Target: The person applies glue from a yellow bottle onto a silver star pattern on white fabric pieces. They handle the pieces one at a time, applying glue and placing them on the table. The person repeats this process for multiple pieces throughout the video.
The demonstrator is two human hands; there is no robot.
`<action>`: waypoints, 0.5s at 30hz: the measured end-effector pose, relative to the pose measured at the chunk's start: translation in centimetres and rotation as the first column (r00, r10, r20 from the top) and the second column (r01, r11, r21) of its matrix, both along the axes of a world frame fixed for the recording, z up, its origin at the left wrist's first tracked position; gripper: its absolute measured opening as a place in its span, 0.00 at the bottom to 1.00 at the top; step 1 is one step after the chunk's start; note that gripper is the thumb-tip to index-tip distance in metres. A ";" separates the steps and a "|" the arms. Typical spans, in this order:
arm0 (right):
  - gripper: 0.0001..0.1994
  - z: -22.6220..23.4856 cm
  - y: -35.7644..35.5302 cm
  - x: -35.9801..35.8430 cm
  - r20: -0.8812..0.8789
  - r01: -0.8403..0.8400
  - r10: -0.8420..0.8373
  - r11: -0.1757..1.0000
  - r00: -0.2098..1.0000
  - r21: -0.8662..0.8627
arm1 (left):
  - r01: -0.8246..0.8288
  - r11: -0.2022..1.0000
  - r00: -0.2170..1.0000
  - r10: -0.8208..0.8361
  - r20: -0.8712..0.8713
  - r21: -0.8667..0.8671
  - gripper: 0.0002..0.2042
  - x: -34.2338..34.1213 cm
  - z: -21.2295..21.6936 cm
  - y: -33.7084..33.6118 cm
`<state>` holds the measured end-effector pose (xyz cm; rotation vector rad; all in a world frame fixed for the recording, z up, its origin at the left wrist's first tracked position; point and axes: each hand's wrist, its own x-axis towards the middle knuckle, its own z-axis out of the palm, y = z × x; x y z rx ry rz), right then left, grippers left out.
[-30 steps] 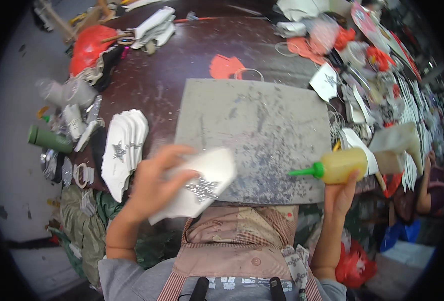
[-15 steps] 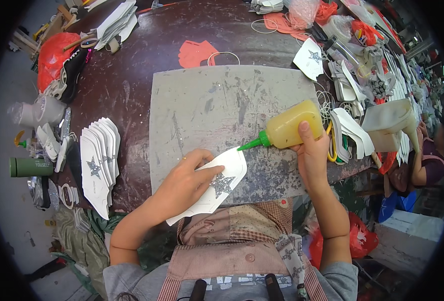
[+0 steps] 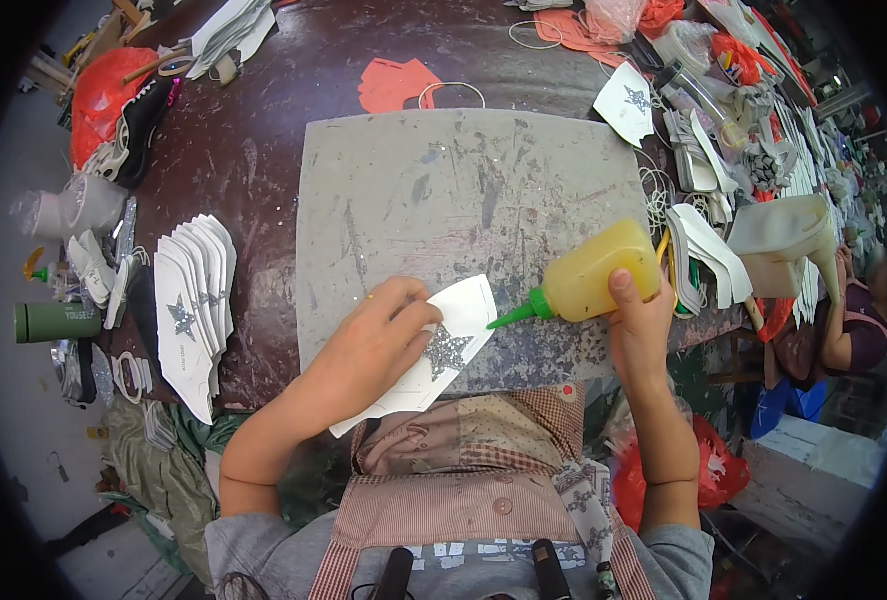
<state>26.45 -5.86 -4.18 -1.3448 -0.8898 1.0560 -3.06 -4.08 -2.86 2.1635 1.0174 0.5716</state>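
Observation:
My left hand (image 3: 375,345) is closed on a white shoe upper piece (image 3: 451,345) that carries a glittery grey star. The piece slants over the near edge of a grey work board (image 3: 413,190). In my right hand (image 3: 643,325) is a squeeze bottle (image 3: 603,272) of yellowish liquid, gripped around its base and tipped to the left. The bottle's green nozzle (image 3: 513,312) has its tip at the right edge of the white piece. Whether liquid is coming out is too small to tell.
Left of the board lies a fanned stack of white star pieces (image 3: 195,300). Beyond the board are a red cut piece (image 3: 396,85) and a single white star piece (image 3: 625,104). A translucent jug (image 3: 778,235) and a green cylinder (image 3: 55,322) flank the table. Another person (image 3: 858,325) sits at far right.
The nozzle tip has moved from the piece's upper end down along its right edge. The white piece has turned slightly in my left hand. The whole view has shifted a little.

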 end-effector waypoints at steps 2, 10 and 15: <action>0.24 0.0 -0.7 -0.2 -0.016 0.038 -0.038 0.999 0.999 0.016 | -0.004 1.000 1.000 0.004 -0.006 0.014 0.14 0.1 0.1 -0.1; 0.26 -1.1 -5.9 -2.7 -0.014 0.096 -0.095 0.994 0.995 0.055 | -0.141 0.988 0.982 0.147 0.118 -0.056 0.13 0.2 -0.8 -1.2; 0.28 -0.1 -4.6 -2.2 -0.254 0.202 -0.184 0.978 0.950 0.047 | -0.337 0.928 0.939 0.320 0.123 0.157 0.14 0.9 -1.9 -1.7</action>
